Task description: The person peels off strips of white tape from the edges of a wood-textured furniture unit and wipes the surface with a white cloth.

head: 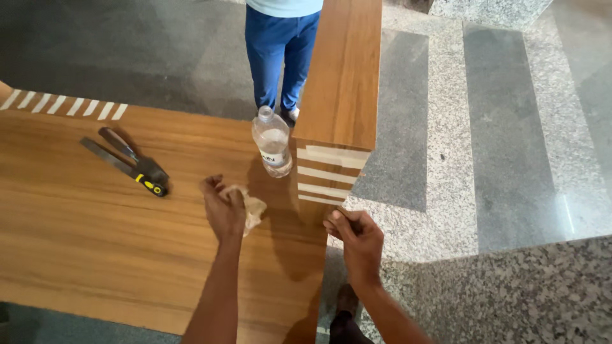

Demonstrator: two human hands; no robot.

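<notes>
The left hand [224,209] is pressed together around a crumpled cloth [252,207] on the wooden panel [95,236]. The upright board [341,83] stands at 3 o'clock from the cloth, its long axis running toward 12 o'clock. The right hand [357,237], nearer, pinches the board's lower corner.

Both arms were bare to the elbow, with no sleeves, watch or rings on the left hand [223,207] or right hand [357,236]. A dark shoe [346,301] showed below.

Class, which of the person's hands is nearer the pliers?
Left. The left hand, clutching a cloth, is just right of the pliers; the right hand lies farther right, at the board edge.
</notes>
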